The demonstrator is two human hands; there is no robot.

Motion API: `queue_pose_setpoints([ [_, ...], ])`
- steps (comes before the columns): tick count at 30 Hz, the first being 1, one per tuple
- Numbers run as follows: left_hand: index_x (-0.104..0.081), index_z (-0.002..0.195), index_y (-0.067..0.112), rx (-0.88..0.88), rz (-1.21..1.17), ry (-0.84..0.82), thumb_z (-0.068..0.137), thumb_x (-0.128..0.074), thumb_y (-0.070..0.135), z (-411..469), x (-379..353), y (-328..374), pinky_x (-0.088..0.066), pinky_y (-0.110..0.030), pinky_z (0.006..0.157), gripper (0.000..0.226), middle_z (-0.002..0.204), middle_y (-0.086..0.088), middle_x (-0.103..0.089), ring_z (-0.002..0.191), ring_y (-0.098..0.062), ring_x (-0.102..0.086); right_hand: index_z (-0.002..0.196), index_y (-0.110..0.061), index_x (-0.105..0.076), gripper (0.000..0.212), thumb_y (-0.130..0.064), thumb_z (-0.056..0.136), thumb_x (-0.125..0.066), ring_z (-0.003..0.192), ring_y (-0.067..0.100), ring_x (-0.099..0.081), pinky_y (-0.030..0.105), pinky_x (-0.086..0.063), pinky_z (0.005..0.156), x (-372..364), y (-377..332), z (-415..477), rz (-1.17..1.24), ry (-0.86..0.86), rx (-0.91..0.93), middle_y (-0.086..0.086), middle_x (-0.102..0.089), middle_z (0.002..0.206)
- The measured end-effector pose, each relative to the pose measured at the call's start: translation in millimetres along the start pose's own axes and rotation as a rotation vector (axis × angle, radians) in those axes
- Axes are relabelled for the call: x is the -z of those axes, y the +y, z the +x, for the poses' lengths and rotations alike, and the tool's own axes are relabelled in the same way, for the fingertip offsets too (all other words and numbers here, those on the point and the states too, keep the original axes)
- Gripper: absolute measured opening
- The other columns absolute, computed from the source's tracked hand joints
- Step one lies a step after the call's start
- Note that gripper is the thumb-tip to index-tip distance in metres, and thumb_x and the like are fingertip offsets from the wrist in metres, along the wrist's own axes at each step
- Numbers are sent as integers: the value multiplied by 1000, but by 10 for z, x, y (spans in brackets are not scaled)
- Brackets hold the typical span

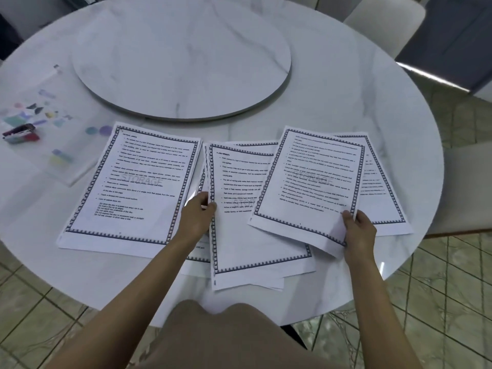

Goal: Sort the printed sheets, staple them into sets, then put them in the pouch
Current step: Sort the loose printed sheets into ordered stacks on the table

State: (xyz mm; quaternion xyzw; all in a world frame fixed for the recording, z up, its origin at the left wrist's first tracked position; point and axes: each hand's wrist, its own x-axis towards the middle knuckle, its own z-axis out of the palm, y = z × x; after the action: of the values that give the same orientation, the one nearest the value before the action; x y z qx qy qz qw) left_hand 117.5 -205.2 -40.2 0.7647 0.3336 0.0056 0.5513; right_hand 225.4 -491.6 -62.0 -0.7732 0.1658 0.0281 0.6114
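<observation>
Printed sheets with dark patterned borders lie in three groups on the round marble table (346, 83). The left pile (133, 187) lies flat. My left hand (197, 214) pinches the left edge of the middle pile (239, 209). My right hand (358, 230) grips the lower right corner of a single sheet (308, 182), lifted and tilted over the right pile (380, 198). A clear patterned pouch (45, 123) lies at the far left with a dark stapler (20, 130) resting on it.
A raised round turntable (181, 57) takes up the table's middle, behind the papers. Pale chairs (386, 22) stand at the back right and the right side. Tiled floor shows around the table's near edge.
</observation>
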Motion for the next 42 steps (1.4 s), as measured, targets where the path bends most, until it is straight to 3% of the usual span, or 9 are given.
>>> queue_pose_setpoints([
  [4, -50, 90, 2, -14, -12, 65, 96, -38, 9, -13, -8, -36, -28, -20, 56, 15, 76, -7, -44, 63, -14, -37, 82, -19, -60, 16, -11, 93, -52, 90, 22, -55, 32, -46, 83, -13, -108, -27, 57, -22, 10, 4, -61, 85],
  [9, -49, 100, 11, 25, -70, 75, 98, -34, 11, -6, -45, -95, -34, -23, 61, 16, 80, 0, -50, 74, -16, -44, 98, -5, -63, 13, -12, 92, -55, 88, 22, -56, 36, -47, 83, -147, -73, -160, -93, -248, 12, 28, -63, 101],
  [12, -52, 103, 13, 62, -167, 57, 100, -34, 20, -36, -123, -99, -36, -23, 68, 19, 91, -1, -53, 90, -17, -45, 94, -5, -61, 9, -12, 91, -55, 87, 19, -57, 36, -48, 85, -234, -42, -296, -188, -338, 39, 13, -66, 90],
  [20, -27, 145, 12, 61, -109, 49, 93, -51, 24, -47, -218, -65, -29, -43, 113, 58, 149, -5, -34, 136, -25, -35, 91, -15, -60, 4, -12, 90, -57, 82, 14, -60, 24, -48, 76, -266, -74, -350, -312, -574, 63, -4, -65, 86],
  [23, -29, 144, 12, -57, -173, 52, 95, -50, 21, -72, -180, 88, -29, -33, 111, 55, 146, 0, -37, 133, -17, -36, 99, -20, -58, 11, -14, 90, -58, 79, 11, -58, 17, -47, 69, -211, -192, -238, -288, -512, 98, -6, -61, 86],
  [28, -50, 120, 31, -236, -329, 2, 92, -52, 16, -106, -68, 406, -45, -32, 98, 32, 118, 12, -60, 112, -8, -57, 121, -19, -51, 31, -25, 91, -57, 97, 10, -57, 22, -47, 85, -267, -488, -12, -188, -551, 73, -9, -59, 103],
  [32, -52, 114, 35, -317, -386, 14, 90, -55, 16, -136, -140, 661, -49, -25, 92, 30, 113, 15, -62, 107, -4, -61, 110, -18, -56, 21, -27, 91, -55, 94, 3, -61, 12, -51, 77, -319, -742, 78, -100, -611, 133, -3, -64, 107],
  [38, -53, 110, 26, -450, -436, 138, 92, -54, 9, -192, -277, 974, -53, -29, 88, 25, 106, 7, -64, 101, -9, -64, 88, -10, -59, 14, -24, 92, -56, 82, 33, -55, 47, -47, 83, -292, -996, 139, -18, -474, 310, 33, -58, 100],
  [42, -49, 105, 37, -507, -382, 210, 92, -54, 12, -286, -385, 1017, -51, -19, 84, 28, 103, 14, -62, 95, 3, -62, 88, -20, -57, 10, -13, 94, -52, 81, 5, -56, 20, -46, 81, -294, -1010, 55, 103, -448, 327, -2, -61, 85],
])
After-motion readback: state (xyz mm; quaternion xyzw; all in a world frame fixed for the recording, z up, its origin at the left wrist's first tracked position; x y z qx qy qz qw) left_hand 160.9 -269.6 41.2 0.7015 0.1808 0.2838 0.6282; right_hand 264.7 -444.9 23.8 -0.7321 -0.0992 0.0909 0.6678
